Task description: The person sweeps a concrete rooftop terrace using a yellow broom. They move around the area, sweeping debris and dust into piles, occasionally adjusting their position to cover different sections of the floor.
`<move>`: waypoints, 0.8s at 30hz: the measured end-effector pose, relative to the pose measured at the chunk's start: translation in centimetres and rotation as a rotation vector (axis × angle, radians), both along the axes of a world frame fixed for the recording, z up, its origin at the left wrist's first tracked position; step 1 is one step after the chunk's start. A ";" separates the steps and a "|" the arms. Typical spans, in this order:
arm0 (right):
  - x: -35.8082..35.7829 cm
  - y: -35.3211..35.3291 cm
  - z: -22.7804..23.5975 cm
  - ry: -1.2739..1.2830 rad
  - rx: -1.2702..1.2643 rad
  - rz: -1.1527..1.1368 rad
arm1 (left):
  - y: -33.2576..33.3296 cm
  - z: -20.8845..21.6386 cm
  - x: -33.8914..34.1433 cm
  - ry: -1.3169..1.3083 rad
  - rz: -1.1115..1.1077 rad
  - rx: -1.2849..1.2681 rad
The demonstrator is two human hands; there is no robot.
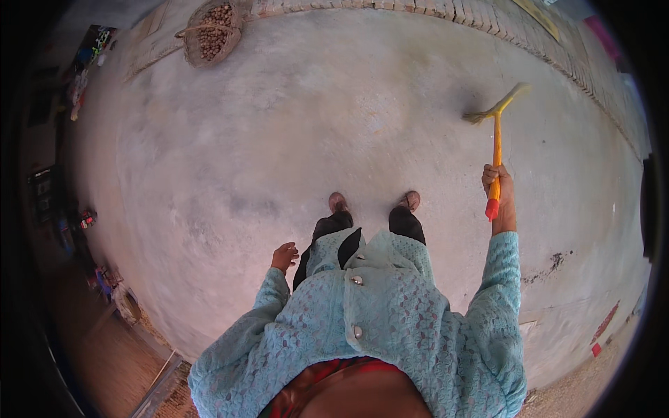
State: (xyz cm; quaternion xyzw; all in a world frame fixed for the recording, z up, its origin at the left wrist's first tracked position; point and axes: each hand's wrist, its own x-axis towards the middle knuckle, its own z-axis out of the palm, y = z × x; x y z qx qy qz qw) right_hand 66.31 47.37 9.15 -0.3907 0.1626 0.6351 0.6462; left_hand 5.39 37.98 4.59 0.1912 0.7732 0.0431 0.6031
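Observation:
My right hand (498, 184) is closed round the orange handle of a broom (497, 136), out to the right of my body. The handle's red end pokes out below my fist. Past the hand, the broom widens into a yellow, forked-looking head, with bristles at its left tip resting on or close to the floor. My left hand (284, 257) hangs beside my left hip, fingers loosely curled and apart, with nothing visible in it.
Grey concrete floor (279, 125) spreads around my feet. A wicker basket (191, 50) of round brown things stands at the far left, beside a brick edging (411, 7). Dark debris (555, 262) lies at right. Assorted clutter (104, 279) lines the left side.

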 end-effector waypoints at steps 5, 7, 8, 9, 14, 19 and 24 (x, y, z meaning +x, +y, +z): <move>-4.5 -8.8 7.2 -0.067 -0.047 0.100 | 2.7 0.0 1.6 -0.019 -0.086 0.038; -6.7 -11.5 9.1 0.057 -0.036 0.117 | 3.6 0.0 1.9 -0.022 -0.106 0.041; -7.5 -12.5 9.8 0.135 -0.009 0.132 | 4.2 -0.3 2.3 -0.024 -0.117 0.043; -8.5 -13.4 10.0 0.193 -0.005 0.164 | 4.7 -0.5 2.7 -0.023 -0.127 0.045; -11.4 -13.7 6.2 0.449 -0.027 0.291 | 7.6 -0.2 5.9 -0.040 -0.207 0.090; -10.1 -14.6 1.8 0.457 -0.124 0.381 | 10.2 1.9 8.8 -0.050 -0.278 0.162; -2.2 -16.6 2.1 0.364 -0.134 0.199 | 8.9 2.5 8.9 0.044 -0.220 0.202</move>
